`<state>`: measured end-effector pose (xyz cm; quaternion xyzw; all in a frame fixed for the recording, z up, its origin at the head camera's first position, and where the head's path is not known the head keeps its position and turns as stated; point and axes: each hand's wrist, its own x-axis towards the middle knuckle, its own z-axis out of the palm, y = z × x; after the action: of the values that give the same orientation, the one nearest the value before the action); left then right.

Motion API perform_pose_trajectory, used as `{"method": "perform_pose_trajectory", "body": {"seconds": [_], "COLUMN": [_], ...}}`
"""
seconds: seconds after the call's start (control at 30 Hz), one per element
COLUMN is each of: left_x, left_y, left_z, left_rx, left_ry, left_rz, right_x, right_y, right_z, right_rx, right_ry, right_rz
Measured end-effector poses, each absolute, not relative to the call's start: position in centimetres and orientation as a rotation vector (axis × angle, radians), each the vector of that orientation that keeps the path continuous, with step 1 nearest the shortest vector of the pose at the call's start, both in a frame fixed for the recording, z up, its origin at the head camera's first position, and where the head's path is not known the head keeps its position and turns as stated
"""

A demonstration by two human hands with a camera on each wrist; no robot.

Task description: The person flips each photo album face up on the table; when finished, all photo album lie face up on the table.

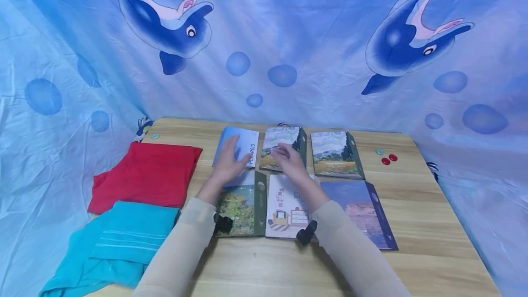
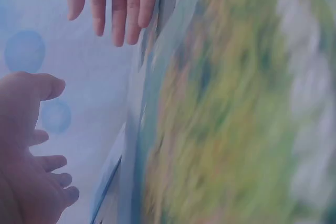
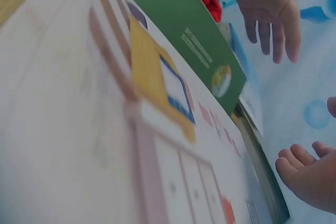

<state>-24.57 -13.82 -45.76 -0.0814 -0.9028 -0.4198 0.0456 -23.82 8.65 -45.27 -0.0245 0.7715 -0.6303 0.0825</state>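
The white album (image 1: pixel 288 200) with the drawn armchair and drawers lies on the wooden tabletop (image 1: pixel 425 214). Beyond its left corner, the left hand (image 1: pixel 228 162) hovers over the blue-and-white POLAROID album (image 1: pixel 250 139), its grip wide and empty, thumb apart from the fingers. Beyond the white album, the right hand (image 1: pixel 290 159) hovers over a wheat-field album (image 1: pixel 284 135); its grip is loose and empty, fingers slightly bent. A second wheat-field album (image 1: pixel 332 152) lies beyond the white album's right corner. Just left of the white album is the garden-painting album (image 1: pixel 239 205); on its right, the sea-cliff album (image 1: pixel 365 205). Farther left of it are a folded teal garment (image 1: pixel 123 237) and, behind that, a red garment (image 1: pixel 150 173); well to its right and beyond, two red buttons (image 1: pixel 393 157) lie near a teal button (image 1: pixel 380 151).
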Motion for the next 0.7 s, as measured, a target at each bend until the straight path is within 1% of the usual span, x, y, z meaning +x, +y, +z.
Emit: {"method": "perform_pose_trajectory", "body": {"seconds": [0.37,0.7], "left_x": [-23.9,-23.1], "left_y": [-11.0,-8.9], "left_z": [-46.6,-46.5], "left_rx": [-0.467,-0.520], "left_ry": [-2.783,-2.768], "left_rz": [-1.275,-1.545], "right_x": [-23.4,-23.2], "right_y": [12.7,15.7], "right_z": [-45.2,-45.6], "right_rx": [0.032,0.169], "right_ry": [2.367,2.326], "right_rz": [-1.972,-2.018]}}
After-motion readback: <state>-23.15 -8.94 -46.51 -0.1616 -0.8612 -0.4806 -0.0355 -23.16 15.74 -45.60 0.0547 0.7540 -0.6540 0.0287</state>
